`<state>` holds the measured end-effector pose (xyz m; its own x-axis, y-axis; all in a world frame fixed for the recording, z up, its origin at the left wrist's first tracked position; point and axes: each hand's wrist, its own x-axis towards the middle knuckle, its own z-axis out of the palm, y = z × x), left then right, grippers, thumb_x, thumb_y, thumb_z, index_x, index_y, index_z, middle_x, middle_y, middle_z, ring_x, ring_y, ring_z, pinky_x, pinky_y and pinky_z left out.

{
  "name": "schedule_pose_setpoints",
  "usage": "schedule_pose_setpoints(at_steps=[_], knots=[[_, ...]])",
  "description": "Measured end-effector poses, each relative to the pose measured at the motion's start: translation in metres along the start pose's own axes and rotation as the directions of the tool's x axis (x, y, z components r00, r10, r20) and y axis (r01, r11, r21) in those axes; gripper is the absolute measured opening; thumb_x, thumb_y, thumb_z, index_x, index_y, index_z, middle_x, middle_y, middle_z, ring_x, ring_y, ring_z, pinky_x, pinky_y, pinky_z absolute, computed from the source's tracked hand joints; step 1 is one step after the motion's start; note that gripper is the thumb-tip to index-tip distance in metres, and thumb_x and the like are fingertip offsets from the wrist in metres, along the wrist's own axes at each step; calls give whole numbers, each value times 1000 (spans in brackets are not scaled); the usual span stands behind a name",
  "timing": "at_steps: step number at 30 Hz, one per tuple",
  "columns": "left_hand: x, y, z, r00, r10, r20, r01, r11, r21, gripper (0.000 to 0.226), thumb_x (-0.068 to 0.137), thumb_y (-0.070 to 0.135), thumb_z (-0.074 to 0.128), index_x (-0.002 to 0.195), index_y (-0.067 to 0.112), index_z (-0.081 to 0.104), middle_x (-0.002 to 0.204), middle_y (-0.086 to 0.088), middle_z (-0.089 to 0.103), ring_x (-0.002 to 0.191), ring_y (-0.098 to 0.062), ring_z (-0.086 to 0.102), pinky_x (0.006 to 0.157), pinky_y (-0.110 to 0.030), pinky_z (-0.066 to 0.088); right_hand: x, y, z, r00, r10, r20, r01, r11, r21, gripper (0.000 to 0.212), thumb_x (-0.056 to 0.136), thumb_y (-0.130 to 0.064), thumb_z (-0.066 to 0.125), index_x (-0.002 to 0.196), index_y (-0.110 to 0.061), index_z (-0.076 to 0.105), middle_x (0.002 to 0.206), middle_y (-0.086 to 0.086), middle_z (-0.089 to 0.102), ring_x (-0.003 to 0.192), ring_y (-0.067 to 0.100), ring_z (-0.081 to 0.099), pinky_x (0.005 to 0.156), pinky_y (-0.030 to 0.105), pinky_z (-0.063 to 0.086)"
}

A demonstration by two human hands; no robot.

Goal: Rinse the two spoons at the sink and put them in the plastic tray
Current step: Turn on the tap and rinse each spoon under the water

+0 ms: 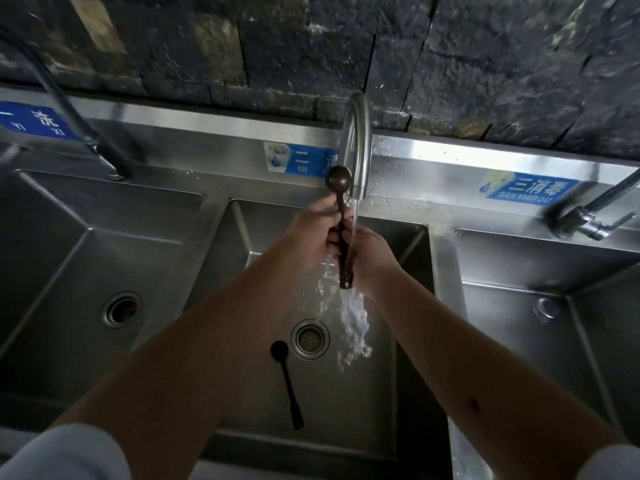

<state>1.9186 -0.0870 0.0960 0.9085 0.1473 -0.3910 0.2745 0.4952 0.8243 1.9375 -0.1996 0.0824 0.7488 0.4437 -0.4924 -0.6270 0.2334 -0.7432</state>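
Observation:
A dark brown spoon (339,181) stands upright under the running middle faucet (356,140), its round bowl at the top and its handle end at the bottom. My left hand (311,233) and my right hand (370,254) both grip its handle over the middle basin (408,244). Water streams down along the handle and splashes below my hands. A second dark spoon (286,379) lies flat on the basin floor, just left of the drain (309,338). No plastic tray is in view.
A steel sink with three basins runs along a dark stone wall. The left basin (69,244) has its own drain and faucet (69,109). The right basin (554,271) has a faucet (588,216) too. Blue labels mark the backsplash.

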Motion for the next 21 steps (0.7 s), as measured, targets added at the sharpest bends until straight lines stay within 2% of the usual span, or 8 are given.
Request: schedule_pose_setpoints(at_steps=[3,6,8,10,13,16,19,21], knots=[[2,7,2,999,35,26,-34,999,-30,43,91,6,46,78,31,78,65,2,70,54,-13,63,51,-26,47,-1,-7,4,999,-27,17,27,1000,6,21,97,-8,51,95,-6,71,79,10,73,63,17,66,60,28,50],[-1,-7,2,1000,12,-10,-13,998,-67,36,92,5,45,84,22,75,68,-1,68,51,-13,61,41,-22,44,-9,4,1,1000,-4,-16,5,999,46,23,98,-1,46,94,-2,69,77,12,70,63,18,64,64,29,50],[-6,-30,0,997,-56,-44,53,997,-49,26,93,7,47,95,19,71,73,-1,67,55,-14,58,39,-22,39,-20,21,-8,997,43,-63,-39,998,53,24,99,-1,45,94,0,68,76,13,69,62,18,61,63,29,49],[-12,-57,-6,982,-171,-81,166,984,-59,20,93,10,53,107,17,66,75,-2,66,57,-15,57,42,-25,38,-35,42,-22,990,104,-92,-99,993,66,23,100,-5,47,101,2,69,79,14,69,62,18,60,61,30,49],[-27,-95,-17,964,-255,-76,256,967,-3,32,93,8,55,125,12,57,72,-1,70,52,-13,59,40,-25,41,-58,75,-42,970,194,-144,-178,977,117,24,98,-3,49,109,1,70,81,16,70,61,19,63,59,30,52],[-48,-122,-22,949,-307,-66,308,951,4,30,93,6,51,121,16,59,85,-7,73,48,-12,58,38,-23,38,-80,102,-55,953,242,-183,-222,967,122,25,97,-5,50,112,-4,70,81,14,71,62,19,63,60,31,51],[-68,-141,-27,934,-356,-26,356,934,-20,30,93,3,48,119,13,61,96,-13,71,66,-18,65,44,-28,44,-102,122,-60,922,282,-265,-266,959,98,22,96,-11,54,106,-7,73,84,15,73,64,19,65,62,32,52],[-81,-152,-32,916,-401,-3,400,914,-70,32,92,2,49,120,15,60,94,-13,73,69,-21,66,46,-30,46,-115,131,-61,899,309,-310,-297,951,85,22,97,-14,55,102,-7,75,83,15,73,62,17,63,59,30,51]])
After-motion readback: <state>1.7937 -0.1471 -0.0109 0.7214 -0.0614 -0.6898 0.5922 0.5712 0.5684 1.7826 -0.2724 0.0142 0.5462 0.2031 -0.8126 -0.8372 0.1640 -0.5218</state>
